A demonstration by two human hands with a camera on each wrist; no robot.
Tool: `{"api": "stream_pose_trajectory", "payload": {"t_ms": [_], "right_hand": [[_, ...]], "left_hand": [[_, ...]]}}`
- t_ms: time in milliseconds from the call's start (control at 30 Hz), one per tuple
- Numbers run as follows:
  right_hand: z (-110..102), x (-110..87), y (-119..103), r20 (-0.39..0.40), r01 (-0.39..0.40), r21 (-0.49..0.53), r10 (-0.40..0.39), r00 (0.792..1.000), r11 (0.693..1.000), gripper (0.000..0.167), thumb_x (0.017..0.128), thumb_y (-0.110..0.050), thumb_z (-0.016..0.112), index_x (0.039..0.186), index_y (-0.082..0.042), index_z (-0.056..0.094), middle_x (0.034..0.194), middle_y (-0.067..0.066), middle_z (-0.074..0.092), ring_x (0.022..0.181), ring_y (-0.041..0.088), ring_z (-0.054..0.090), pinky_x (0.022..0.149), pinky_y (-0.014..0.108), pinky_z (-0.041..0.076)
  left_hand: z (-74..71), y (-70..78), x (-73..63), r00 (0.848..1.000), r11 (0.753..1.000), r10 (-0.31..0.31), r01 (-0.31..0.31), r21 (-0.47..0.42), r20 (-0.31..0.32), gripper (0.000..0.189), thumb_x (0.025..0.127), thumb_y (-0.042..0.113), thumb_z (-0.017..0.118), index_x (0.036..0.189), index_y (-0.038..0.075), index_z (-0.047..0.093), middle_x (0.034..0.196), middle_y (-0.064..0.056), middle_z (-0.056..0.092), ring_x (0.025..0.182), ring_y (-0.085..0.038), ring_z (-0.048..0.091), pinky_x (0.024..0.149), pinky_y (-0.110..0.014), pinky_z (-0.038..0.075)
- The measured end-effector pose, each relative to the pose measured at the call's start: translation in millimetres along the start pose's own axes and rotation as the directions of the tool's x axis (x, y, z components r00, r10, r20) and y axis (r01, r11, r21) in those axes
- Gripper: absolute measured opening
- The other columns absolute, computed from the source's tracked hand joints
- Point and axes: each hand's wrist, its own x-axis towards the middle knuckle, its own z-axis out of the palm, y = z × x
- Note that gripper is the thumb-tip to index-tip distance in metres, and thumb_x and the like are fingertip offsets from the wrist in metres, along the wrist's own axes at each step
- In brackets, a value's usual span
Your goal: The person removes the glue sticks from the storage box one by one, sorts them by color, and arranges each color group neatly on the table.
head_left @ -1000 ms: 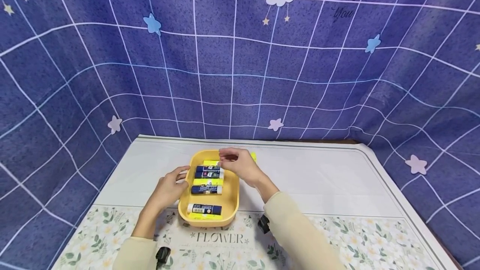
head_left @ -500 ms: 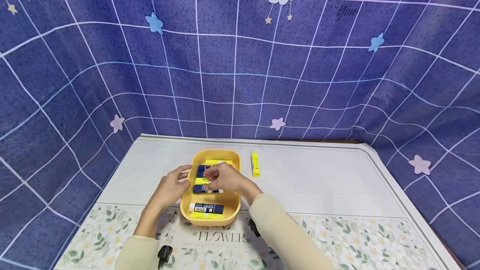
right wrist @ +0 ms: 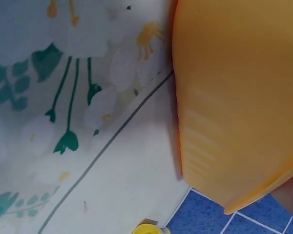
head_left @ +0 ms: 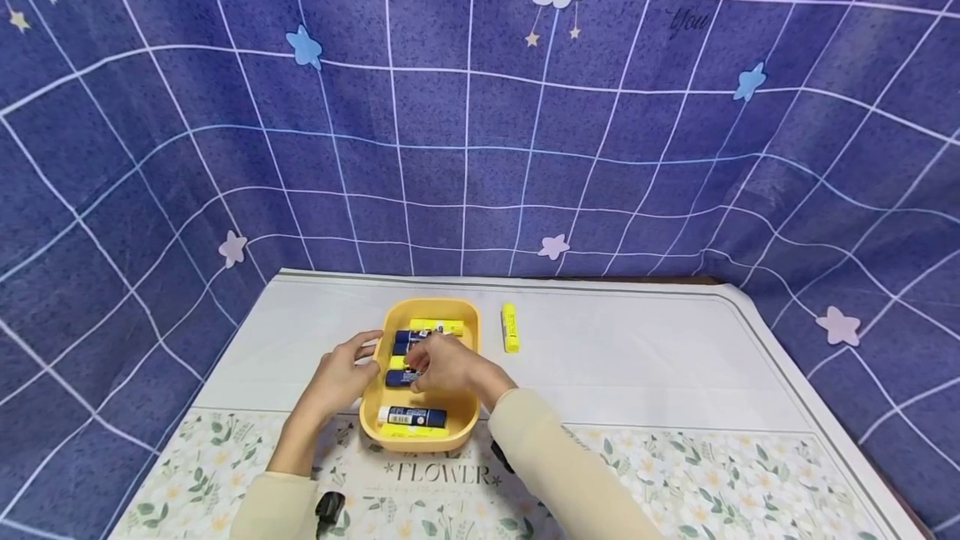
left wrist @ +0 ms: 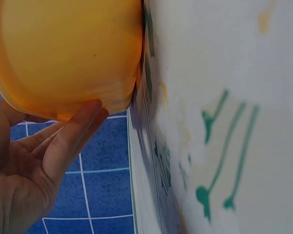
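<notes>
A yellow tray holds several dark blue and yellow glue sticks lying crosswise. My left hand grips its left edge, thumb at the rim and fingers against the outer wall. Inside the tray, my right hand has thumb and fingers around a dark blue glue stick, partly covering it and its neighbours. Beyond lie a yellow glue stick and other dark blue ones. Near the front, a white-capped dark blue glue stick lies beside a yellow one.
One yellow glue stick lies on the table to the right of the tray. The table cover is white at the back and floral at the front. A blue grid-patterned curtain hangs behind.
My right hand has moved left and toward me from the tray's far right edge, down onto the glue sticks. The yellow stick on the table has come fully into view. My left hand stays put.
</notes>
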Motion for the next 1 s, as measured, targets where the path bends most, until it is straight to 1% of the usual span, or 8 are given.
{"api": "stream_pose_trajectory", "payload": {"t_ms": [167,367,433,500,633,767,867,1000], "right_hand": [[2,-5.7,-6,0.004,-0.004,-0.114,0.004,1.000,0.993,0.040,0.085,-0.010,0.083,0.124,-0.012,0.076,0.120,-0.002,0.077,0.106,0.007,0.069,0.095,0.023,0.058],[12,-7.8,-11,-0.024,-0.002,-0.291,-0.005,1.000,0.957,0.029,0.088,-0.014,0.081,0.117,-0.016,0.079,0.114,-0.006,0.078,0.101,0.005,0.066,0.094,0.022,0.057],[14,-8.0,-12,-0.037,-0.002,-0.304,-0.010,0.999,0.953,0.026,0.089,-0.014,0.080,0.115,-0.016,0.080,0.111,-0.005,0.078,0.096,0.006,0.066,0.089,0.022,0.057],[16,-8.9,-12,-0.051,-0.007,-0.295,-0.008,0.999,0.956,0.028,0.089,-0.014,0.080,0.116,-0.016,0.080,0.113,-0.004,0.078,0.096,0.005,0.066,0.089,0.021,0.058],[17,-9.8,-9,-0.061,-0.020,-0.220,0.007,0.998,0.975,0.029,0.088,-0.014,0.080,0.117,-0.017,0.080,0.112,-0.004,0.079,0.094,0.003,0.067,0.087,0.020,0.059],[13,-10.9,-7,-0.087,-0.036,-0.040,0.032,0.996,0.999,0.029,0.087,-0.009,0.080,0.115,-0.012,0.080,0.105,0.000,0.079,0.087,0.005,0.067,0.079,0.020,0.059],[7,-11.6,-9,-0.136,-0.028,0.093,0.041,0.990,0.995,0.031,0.085,-0.004,0.080,0.115,-0.007,0.079,0.099,0.003,0.079,0.082,0.005,0.066,0.072,0.019,0.057],[-3,-15.1,-11,-0.233,-0.005,0.246,0.064,0.970,0.969,0.031,0.085,-0.006,0.080,0.116,-0.005,0.078,0.096,0.003,0.077,0.080,0.006,0.064,0.070,0.018,0.056]], "left_hand": [[1.5,1.2,0.1,1.000,1.000,0.004,-0.004,-0.004,-0.004,0.059,0.095,0.006,0.054,0.154,0.005,0.046,0.141,-0.029,0.061,0.116,-0.040,0.072,0.077,-0.031,0.065],[3.4,1.4,2.1,1.000,1.000,-0.004,0.004,0.011,-0.009,0.060,0.095,0.008,0.053,0.154,0.006,0.046,0.142,-0.029,0.061,0.115,-0.038,0.073,0.072,-0.027,0.062],[3.4,0.7,1.9,1.000,1.000,-0.007,0.007,0.015,-0.012,0.060,0.095,0.008,0.053,0.154,0.007,0.046,0.142,-0.028,0.061,0.117,-0.038,0.072,0.075,-0.028,0.063],[3.3,-0.6,1.4,1.000,1.000,-0.008,0.008,0.018,-0.012,0.060,0.095,0.009,0.053,0.155,0.007,0.046,0.142,-0.029,0.061,0.118,-0.039,0.071,0.077,-0.030,0.063],[2.9,-3.5,-0.2,1.000,1.000,-0.011,0.011,0.018,-0.010,0.060,0.096,0.009,0.053,0.155,0.007,0.045,0.143,-0.029,0.060,0.120,-0.039,0.070,0.081,-0.032,0.064],[2.7,-4.2,-0.9,1.000,1.000,-0.008,0.008,0.017,-0.008,0.059,0.096,0.009,0.053,0.155,0.007,0.045,0.143,-0.028,0.061,0.121,-0.040,0.069,0.084,-0.034,0.064],[1.7,-3.2,-0.4,1.000,1.000,0.005,-0.005,0.026,-0.012,0.059,0.095,0.009,0.054,0.154,0.007,0.047,0.142,-0.028,0.062,0.120,-0.040,0.070,0.085,-0.035,0.064],[-0.1,-2.2,-0.1,1.000,1.000,0.012,-0.012,0.029,-0.012,0.059,0.096,0.009,0.054,0.154,0.006,0.047,0.142,-0.029,0.061,0.118,-0.040,0.071,0.080,-0.033,0.064]]}}
